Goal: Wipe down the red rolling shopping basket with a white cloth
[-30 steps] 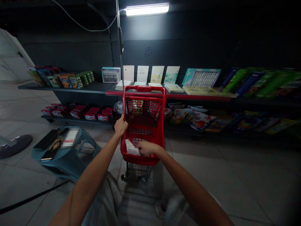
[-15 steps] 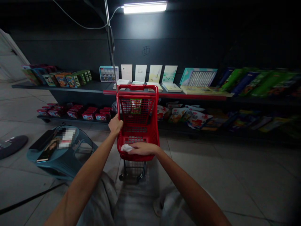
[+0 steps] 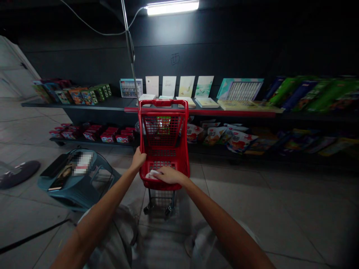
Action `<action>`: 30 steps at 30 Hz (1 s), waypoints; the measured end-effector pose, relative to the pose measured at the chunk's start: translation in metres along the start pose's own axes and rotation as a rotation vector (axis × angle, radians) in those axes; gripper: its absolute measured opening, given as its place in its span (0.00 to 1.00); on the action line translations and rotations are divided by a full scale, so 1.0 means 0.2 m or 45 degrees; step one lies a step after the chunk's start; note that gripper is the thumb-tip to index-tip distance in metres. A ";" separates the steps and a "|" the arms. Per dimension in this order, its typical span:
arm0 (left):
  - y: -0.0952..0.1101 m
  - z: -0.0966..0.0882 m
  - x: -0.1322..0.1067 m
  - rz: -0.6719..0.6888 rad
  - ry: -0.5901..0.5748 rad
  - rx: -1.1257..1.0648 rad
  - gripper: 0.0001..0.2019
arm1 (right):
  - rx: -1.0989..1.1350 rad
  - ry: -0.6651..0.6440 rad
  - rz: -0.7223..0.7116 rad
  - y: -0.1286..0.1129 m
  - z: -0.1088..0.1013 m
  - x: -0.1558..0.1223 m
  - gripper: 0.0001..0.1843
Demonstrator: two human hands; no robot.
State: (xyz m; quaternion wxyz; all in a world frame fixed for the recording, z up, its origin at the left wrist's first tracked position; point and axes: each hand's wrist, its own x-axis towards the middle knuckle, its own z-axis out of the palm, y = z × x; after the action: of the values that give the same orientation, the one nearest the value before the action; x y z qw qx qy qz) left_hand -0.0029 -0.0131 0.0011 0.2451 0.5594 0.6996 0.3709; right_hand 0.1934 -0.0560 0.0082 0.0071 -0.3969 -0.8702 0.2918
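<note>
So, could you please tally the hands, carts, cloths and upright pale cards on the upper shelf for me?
Hands: 2 (left hand, right hand)
Red shopping carts: 1
White cloths: 1
Upright pale cards: 4
Total: 8

A shop aisle: long dark shelves (image 3: 84,107) display boxed goods (image 3: 85,97) and packets (image 3: 214,135), with a red shopping trolley (image 3: 182,149) on the tiled floor (image 3: 238,209).
</note>
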 end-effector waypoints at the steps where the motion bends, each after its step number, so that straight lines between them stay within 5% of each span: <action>1: -0.02 0.01 -0.02 0.010 -0.008 -0.051 0.31 | -0.003 -0.003 0.000 0.00 0.00 0.00 0.24; 11: -0.13 0.00 -0.04 0.113 0.008 -0.206 0.31 | 0.299 0.070 -0.196 -0.06 0.00 0.03 0.14; 19: -0.11 -0.03 -0.03 0.083 -0.009 -0.231 0.28 | -0.141 -0.304 0.141 0.02 -0.17 -0.04 0.15; 22: -0.09 -0.03 -0.04 0.064 -0.012 -0.218 0.29 | -0.212 -0.267 0.153 0.01 -0.16 -0.03 0.15; 28: -0.13 -0.04 -0.01 0.065 -0.016 -0.205 0.29 | 0.095 0.046 -0.167 -0.08 -0.06 0.03 0.14; 30: -0.14 -0.04 0.00 0.081 -0.007 -0.211 0.29 | 0.080 0.014 -0.157 -0.08 -0.07 0.03 0.14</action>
State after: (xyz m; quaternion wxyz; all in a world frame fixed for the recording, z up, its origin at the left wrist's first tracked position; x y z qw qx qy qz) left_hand -0.0257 -0.0181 -0.0168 0.2807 0.5602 0.6477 0.4336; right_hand 0.1824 -0.0527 0.0274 0.0425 -0.3437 -0.8834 0.3158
